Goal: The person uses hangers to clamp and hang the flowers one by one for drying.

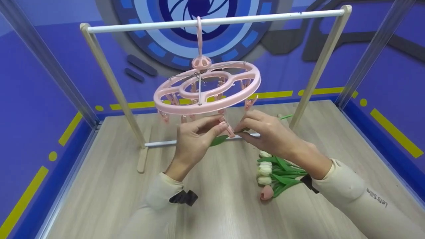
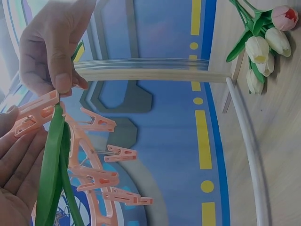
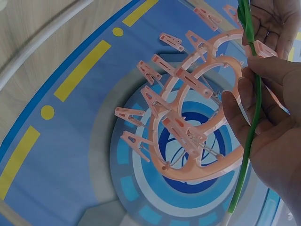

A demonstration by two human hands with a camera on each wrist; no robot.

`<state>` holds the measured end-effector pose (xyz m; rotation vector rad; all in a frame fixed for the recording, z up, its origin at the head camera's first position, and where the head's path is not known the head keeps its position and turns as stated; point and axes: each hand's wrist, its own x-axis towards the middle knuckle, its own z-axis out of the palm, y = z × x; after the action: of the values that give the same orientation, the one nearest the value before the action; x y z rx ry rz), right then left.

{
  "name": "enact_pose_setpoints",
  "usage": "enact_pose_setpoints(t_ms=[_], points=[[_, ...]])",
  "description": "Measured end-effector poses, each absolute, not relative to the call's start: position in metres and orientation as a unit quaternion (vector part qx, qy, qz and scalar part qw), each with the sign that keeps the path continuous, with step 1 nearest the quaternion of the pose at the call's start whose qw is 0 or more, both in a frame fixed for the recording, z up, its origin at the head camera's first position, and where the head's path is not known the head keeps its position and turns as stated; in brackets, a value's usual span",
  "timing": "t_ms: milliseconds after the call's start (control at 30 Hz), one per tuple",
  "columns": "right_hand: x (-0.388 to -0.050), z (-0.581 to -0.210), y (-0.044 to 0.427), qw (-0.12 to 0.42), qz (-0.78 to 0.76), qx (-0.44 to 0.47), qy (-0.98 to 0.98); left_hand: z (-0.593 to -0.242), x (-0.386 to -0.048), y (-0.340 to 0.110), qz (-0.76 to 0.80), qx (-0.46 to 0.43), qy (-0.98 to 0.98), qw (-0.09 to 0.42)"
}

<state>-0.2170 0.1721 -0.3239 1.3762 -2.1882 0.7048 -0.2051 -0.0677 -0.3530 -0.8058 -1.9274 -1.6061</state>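
In the head view my left hand [image 1: 196, 137] pinches a pink clothespin [image 1: 227, 128] that hangs from the round pink drying hanger [image 1: 207, 108]. Between the clothespin's tips, in the left wrist view, sits the top of a green leafy stem [image 2: 54, 155]. My right hand [image 1: 269, 132] pinches that stem just beside the clothespin. The right wrist view shows the rest of the stem [image 3: 256, 113] running along the right palm to a pale end. No blossom on this stem shows. Several other clothespins [image 2: 123, 153] dangle around the hanger.
The hanger hooks over a white rail [image 1: 142, 26] on a wooden-legged stand [image 1: 113, 79]. White tulips [image 1: 265, 170] and a pink tulip [image 1: 266, 192] lie on the wooden table [image 1: 212, 199], below the right forearm. Blue printed walls [image 1: 36, 109] enclose the table.
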Motion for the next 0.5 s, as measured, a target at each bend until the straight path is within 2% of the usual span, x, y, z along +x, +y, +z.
enact_pose_setpoints(t_ms=[233, 500], points=[[-0.2172, -0.3247, 0.1726, 0.238, 0.252, 0.510, -0.787, -0.3528, -0.2047, -0.0672, -0.586, -0.307, -0.704, 0.259], [-0.2164, -0.3250, 0.1735, 0.235, 0.254, 0.507, -0.789, -0.3532, -0.2042, -0.0680, -0.580, -0.299, -0.716, 0.247]])
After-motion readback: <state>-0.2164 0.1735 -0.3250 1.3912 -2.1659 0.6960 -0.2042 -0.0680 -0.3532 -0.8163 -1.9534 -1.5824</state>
